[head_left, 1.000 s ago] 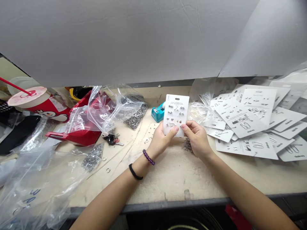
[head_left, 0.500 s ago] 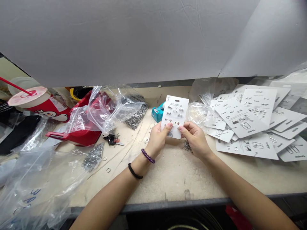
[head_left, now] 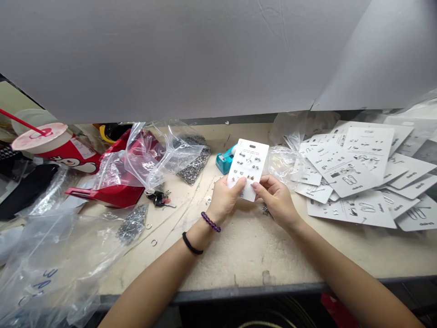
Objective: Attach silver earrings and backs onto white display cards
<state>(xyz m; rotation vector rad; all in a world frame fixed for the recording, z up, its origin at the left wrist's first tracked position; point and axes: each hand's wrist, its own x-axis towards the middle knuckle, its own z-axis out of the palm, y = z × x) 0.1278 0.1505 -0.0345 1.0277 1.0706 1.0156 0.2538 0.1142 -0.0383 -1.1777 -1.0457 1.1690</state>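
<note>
Now the left hand (head_left: 223, 200) and right hand (head_left: 278, 200) pinch the white paper earring card (head_left: 248, 164), seemingly lower and more tilted than before.

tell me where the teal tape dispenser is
In the head view the teal tape dispenser sits on the table near centre, at the left edge of the earring card, right of the pile of silver pieces.

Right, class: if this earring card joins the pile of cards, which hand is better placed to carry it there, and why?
Probably the right hand: it grips the earring card and is nearer the pile of cards; the left hand would have to cross over.
</note>
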